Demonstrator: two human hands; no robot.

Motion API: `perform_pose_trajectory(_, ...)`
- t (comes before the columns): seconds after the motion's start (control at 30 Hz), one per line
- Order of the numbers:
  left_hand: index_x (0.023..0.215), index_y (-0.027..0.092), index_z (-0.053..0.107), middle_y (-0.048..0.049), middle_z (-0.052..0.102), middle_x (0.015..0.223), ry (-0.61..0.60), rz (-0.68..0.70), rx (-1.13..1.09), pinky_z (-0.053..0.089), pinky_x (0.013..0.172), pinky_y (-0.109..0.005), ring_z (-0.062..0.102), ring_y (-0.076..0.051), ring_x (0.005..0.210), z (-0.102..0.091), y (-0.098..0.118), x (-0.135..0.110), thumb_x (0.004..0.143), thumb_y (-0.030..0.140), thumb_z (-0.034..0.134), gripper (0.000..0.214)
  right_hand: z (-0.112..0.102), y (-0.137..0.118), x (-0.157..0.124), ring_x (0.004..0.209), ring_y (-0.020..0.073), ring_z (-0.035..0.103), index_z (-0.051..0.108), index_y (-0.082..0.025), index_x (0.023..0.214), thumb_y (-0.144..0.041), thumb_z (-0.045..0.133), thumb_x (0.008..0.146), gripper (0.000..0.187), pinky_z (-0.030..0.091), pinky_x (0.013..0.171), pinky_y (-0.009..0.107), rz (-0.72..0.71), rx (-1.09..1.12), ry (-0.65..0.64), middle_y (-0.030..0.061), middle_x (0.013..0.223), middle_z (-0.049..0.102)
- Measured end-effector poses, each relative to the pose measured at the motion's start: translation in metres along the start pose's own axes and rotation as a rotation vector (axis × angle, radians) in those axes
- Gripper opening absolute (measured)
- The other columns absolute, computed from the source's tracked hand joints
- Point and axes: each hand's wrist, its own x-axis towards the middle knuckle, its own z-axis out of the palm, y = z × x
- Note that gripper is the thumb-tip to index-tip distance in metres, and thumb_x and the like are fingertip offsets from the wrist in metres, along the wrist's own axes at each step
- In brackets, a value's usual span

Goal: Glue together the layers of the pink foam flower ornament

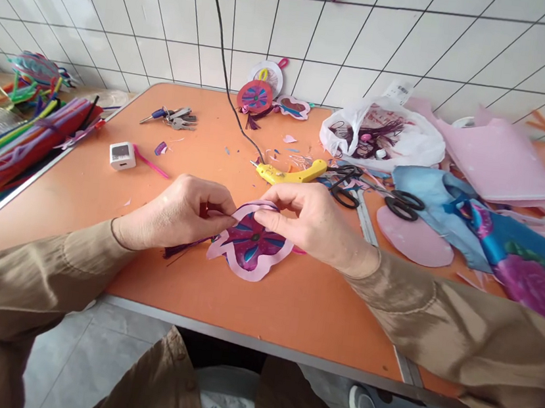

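Observation:
Between my hands, just above the orange table, is a flower-shaped fabric ornament [252, 244] with a pale pink border, a purple and blue patterned middle and a dark green centre. My left hand [186, 213] pinches its upper left edge between thumb and fingers. On the upper right edge my right hand [317, 226] grips with the thumb on top and the fingers behind. A dark purple tassel [187, 247] trails out on the left below my left hand. Just beyond my right hand lies a yellow glue gun [291, 172] with a dark cord.
Black-handled scissors [404, 203], a white plastic bag [385, 135] of purple tassels and blue cloth [444, 202] lie right. Keys [176, 116] and a white cube-shaped device [122, 155] lie left, near bundled pipe cleaners [36, 142]. Finished-looking ornaments [256, 98] rest by the tiled wall.

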Motion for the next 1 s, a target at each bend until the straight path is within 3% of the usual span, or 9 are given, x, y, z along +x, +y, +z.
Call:
perform_pose_trajectory(0.2, 0.064, 0.011, 0.066, 0.002, 0.057, 0.051, 0.0, 0.015, 0.009, 0.033, 0.042, -0.016, 0.043, -0.005, 0.045, 0.001, 0.0, 0.001, 0.075, 0.018, 0.06, 0.014, 0.002, 0.001, -0.001, 0.053, 0.0092, 0.049, 0.057, -0.02, 0.059, -0.028, 0.067, 0.076, 0.021, 0.04, 0.051, 0.027, 0.032, 0.128, -0.02, -0.0022, 0.058, 0.053)
perform_pose_trajectory(0.33, 0.064, 0.011, 0.066, 0.0011, 0.06, 0.052, -0.01, -0.027, -0.038, 0.033, 0.042, -0.016, 0.044, -0.005, 0.046, 0.001, 0.001, 0.001, 0.074, 0.02, 0.061, 0.015, 0.0, -0.001, -0.002, 0.067, 0.0137, 0.061, 0.065, -0.021, 0.077, -0.03, 0.065, 0.078, 0.009, 0.048, 0.06, 0.028, 0.026, 0.148, -0.073, 0.0009, 0.076, 0.067)
perform_pose_trajectory(0.4, 0.065, 0.011, 0.066, 0.0002, 0.062, 0.054, -0.016, -0.055, -0.063, 0.033, 0.043, -0.017, 0.046, -0.006, 0.046, -0.001, 0.0, 0.001, 0.075, 0.021, 0.061, 0.014, -0.001, -0.001, -0.002, 0.072, 0.0152, 0.063, 0.066, -0.02, 0.084, -0.029, 0.063, 0.078, 0.011, 0.05, 0.064, 0.029, 0.016, 0.157, -0.082, 0.0025, 0.082, 0.069)
perform_pose_trajectory(0.57, 0.071, 0.011, 0.067, -0.0008, 0.064, 0.057, -0.088, -0.101, -0.142, 0.036, 0.044, -0.017, 0.05, -0.007, 0.05, -0.006, -0.002, 0.002, 0.076, 0.025, 0.065, 0.014, 0.0, 0.002, -0.003, 0.059, 0.0109, 0.055, 0.062, -0.017, 0.071, -0.025, 0.06, 0.077, 0.01, 0.045, 0.056, 0.026, 0.035, 0.097, 0.02, -0.0003, 0.066, 0.061)
perform_pose_trajectory(0.7, 0.073, 0.011, 0.067, -0.0012, 0.062, 0.06, -0.161, -0.13, -0.266, 0.038, 0.045, -0.018, 0.051, -0.009, 0.052, -0.003, -0.004, 0.003, 0.074, 0.038, 0.073, 0.027, 0.002, 0.001, -0.003, 0.06, 0.0103, 0.055, 0.063, -0.016, 0.074, -0.023, 0.059, 0.078, 0.009, 0.044, 0.056, 0.025, 0.027, 0.063, -0.003, -0.0002, 0.067, 0.062)
perform_pose_trajectory(0.83, 0.06, 0.011, 0.059, 0.0004, 0.054, 0.053, -0.081, -0.175, -0.383, 0.037, 0.044, -0.019, 0.047, -0.008, 0.048, 0.006, -0.009, 0.004, 0.074, 0.043, 0.074, 0.037, 0.001, -0.001, -0.004, 0.062, 0.0112, 0.055, 0.064, -0.016, 0.077, -0.028, 0.06, 0.079, 0.012, 0.043, 0.057, 0.025, 0.022, 0.002, -0.059, -0.0001, 0.068, 0.062)
perform_pose_trajectory(1.0, 0.064, 0.012, 0.06, 0.0003, 0.056, 0.054, 0.054, -0.19, -0.471, 0.04, 0.044, -0.018, 0.05, -0.008, 0.048, 0.008, -0.011, 0.003, 0.075, 0.04, 0.074, 0.033, -0.003, 0.007, -0.004, 0.055, 0.0095, 0.045, 0.058, -0.017, 0.068, -0.027, 0.063, 0.076, 0.014, 0.037, 0.051, 0.026, 0.053, -0.11, -0.129, -0.0032, 0.06, 0.051)
